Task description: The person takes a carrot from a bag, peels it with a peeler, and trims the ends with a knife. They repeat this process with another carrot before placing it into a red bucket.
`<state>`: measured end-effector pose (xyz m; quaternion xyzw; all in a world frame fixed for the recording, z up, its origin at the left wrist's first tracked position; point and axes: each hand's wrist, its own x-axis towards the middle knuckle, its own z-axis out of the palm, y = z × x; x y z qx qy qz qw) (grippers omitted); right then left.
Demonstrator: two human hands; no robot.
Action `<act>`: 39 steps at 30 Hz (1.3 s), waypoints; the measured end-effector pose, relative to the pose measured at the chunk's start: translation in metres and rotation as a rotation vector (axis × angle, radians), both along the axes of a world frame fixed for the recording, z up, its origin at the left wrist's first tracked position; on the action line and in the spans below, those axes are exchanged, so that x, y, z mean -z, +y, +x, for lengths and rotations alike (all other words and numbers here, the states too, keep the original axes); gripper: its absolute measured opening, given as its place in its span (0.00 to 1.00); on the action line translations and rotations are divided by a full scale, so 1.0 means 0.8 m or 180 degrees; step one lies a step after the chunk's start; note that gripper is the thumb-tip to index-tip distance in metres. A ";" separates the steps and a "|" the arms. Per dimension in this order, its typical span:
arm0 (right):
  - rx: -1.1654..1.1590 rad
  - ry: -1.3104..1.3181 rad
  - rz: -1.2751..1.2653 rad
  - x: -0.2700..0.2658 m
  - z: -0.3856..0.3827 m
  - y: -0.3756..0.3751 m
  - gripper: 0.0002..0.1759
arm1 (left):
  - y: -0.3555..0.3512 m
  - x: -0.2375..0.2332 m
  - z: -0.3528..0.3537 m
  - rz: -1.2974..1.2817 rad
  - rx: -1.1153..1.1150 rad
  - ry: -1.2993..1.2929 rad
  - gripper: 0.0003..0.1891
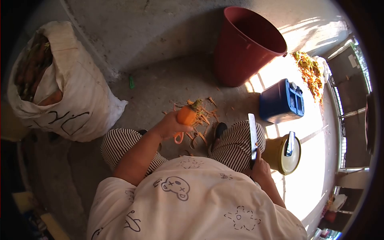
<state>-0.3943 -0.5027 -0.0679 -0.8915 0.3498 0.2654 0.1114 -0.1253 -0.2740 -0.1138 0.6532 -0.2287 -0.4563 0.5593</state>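
Observation:
My left hand [169, 127] is wrapped round a peeled orange carrot [186, 116], its green-brown top end pointing away from me. A pinkish-orange loop [179, 137] shows just below the fingers; what it belongs to is hidden by the hand. Over my right thigh, my right hand [261, 168] grips a knife [253, 134] by its dark handle, the flat blade pointing forward and away from the carrot. Scattered peelings [203, 120] lie on the floor beneath the carrot, between my feet.
A white sack [86, 96] of unpeeled carrots stands at the left. Ahead is a tall dark-red bin [244, 52]. On the right are a blue jerrycan [280, 102], a lidded yellowish bucket [280, 154] with a metallic object [290, 144] on it, and a peelings heap [310, 74].

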 end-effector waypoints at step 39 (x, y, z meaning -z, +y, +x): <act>-0.0743 -0.1726 0.1281 0.004 0.158 0.094 0.12 | -0.007 0.016 0.026 0.2268 -0.0591 -0.2584 0.27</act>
